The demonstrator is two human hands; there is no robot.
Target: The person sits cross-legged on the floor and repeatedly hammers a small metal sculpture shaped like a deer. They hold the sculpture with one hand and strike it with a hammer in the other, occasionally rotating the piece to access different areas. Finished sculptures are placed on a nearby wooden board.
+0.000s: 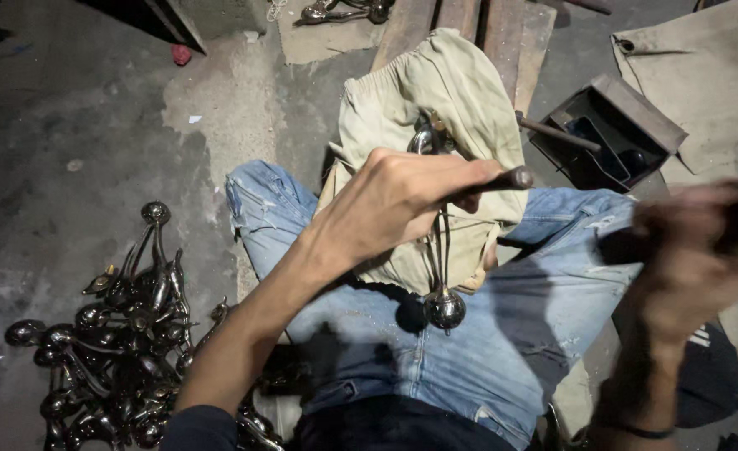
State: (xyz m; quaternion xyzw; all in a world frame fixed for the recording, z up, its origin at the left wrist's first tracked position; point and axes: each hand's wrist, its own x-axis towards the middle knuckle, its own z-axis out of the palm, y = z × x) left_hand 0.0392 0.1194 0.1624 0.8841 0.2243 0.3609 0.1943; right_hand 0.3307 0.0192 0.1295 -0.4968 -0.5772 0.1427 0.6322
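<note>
Our left hand closes its grip on one rod over one metal piece; our blurred right hand clutches something dark, and its grip we cannot tell.

- A shiny metal piece lies across the lap, running away from the person: a thin double-wire stem with a polished round ball at the near end, over the blue denim.
- Its far end is bright, curved metal that peeks out above the knuckles, resting on a crumpled beige cloth draped over the knee.
- A dark rod-like tool lies nearly level and crosses the stem, its blunt round end sticking out to the right of the fist.
- A dark object on the right is motion-blurred, so its shape can't be made out.
</note>
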